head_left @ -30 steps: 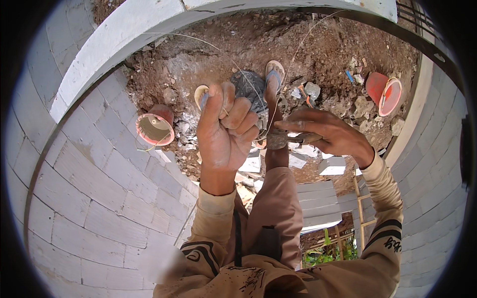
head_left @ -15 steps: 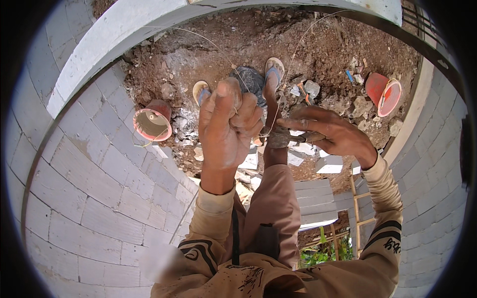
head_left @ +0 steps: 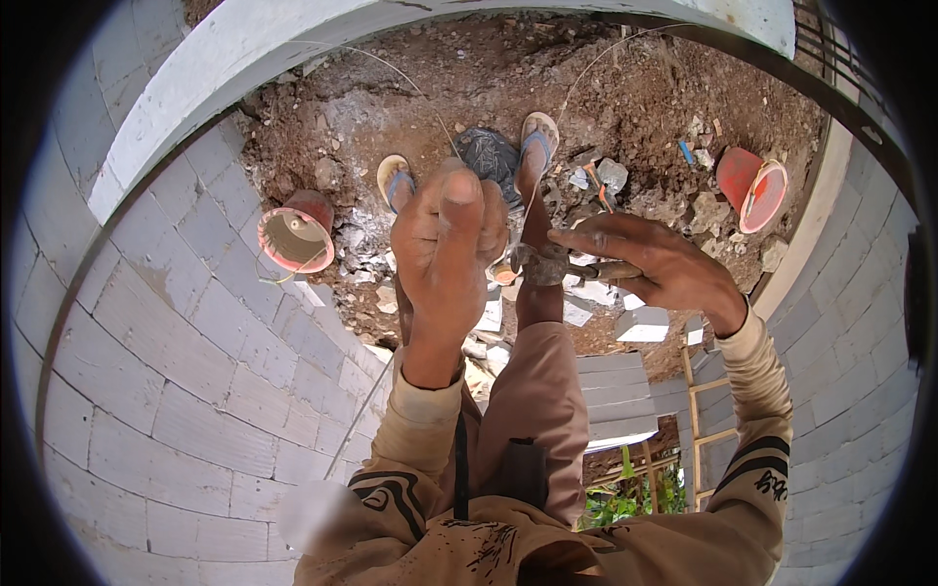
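My left hand (head_left: 445, 259) is closed in a fist in the middle, thumb on top. A thin wire (head_left: 396, 73) runs down to it from the far wall; what lies inside the fist is hidden. Right of it, my right hand (head_left: 669, 262) grips the handles of metal pincers (head_left: 543, 265), some fingers stretched along them. The pincers' jaws point left toward the fist. A second strand of wire (head_left: 569, 98) curves from the far bar down to the jaws. Whether the jaws bite on it I cannot tell.
Red buckets stand left (head_left: 297, 230) and right (head_left: 750, 189), the left one holding grey matter. My sandalled feet (head_left: 537, 137) are by a dark plastic bag (head_left: 487, 161) on rubble. Block walls (head_left: 176, 391) curve around; a wooden ladder (head_left: 696, 420) is lower right.
My left fist has turned, its fingers now tucked closer together and slightly left, away from the pincers. My right hand with the pincers has barely moved.
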The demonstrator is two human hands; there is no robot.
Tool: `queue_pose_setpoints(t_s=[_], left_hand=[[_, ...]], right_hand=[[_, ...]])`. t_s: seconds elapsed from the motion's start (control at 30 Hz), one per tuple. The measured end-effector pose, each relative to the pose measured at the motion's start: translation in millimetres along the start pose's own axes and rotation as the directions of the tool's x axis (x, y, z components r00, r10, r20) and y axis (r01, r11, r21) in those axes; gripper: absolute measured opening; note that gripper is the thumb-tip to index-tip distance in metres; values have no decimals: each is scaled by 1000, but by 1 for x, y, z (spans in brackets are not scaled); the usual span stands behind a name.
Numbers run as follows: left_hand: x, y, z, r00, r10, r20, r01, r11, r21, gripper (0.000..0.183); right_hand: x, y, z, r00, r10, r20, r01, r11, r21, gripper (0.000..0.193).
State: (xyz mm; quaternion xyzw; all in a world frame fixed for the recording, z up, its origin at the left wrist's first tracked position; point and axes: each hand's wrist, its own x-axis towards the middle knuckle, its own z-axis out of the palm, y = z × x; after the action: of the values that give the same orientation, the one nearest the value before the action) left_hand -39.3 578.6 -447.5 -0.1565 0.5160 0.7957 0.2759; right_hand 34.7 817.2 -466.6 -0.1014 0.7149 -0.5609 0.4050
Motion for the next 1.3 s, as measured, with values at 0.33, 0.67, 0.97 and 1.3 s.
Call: queue_pose_setpoints(t_s=[0.33, 0.67, 0.97, 1.3], left_hand=[[-3, 0, -8, 983, -178, 44, 182, 922, -341, 35], [-3, -2, -15, 941, -327, 86, 328, 819, -472, 35], [-2, -8, -25, 947, -277, 162, 319, 773, -548, 34], [-1, -2, -22, 942, -326, 75, 320, 815, -483, 33]], right_hand=[[0, 8, 3, 993, 7, 115, -7, 1000, -4, 71], [3, 9, -4, 987, 18, 157, -5, 997, -80, 66], [9, 4, -11, 977, 78, 197, -67, 996, -65, 63], [14, -3, -12, 982, 54, 183, -50, 998, -27, 70]])
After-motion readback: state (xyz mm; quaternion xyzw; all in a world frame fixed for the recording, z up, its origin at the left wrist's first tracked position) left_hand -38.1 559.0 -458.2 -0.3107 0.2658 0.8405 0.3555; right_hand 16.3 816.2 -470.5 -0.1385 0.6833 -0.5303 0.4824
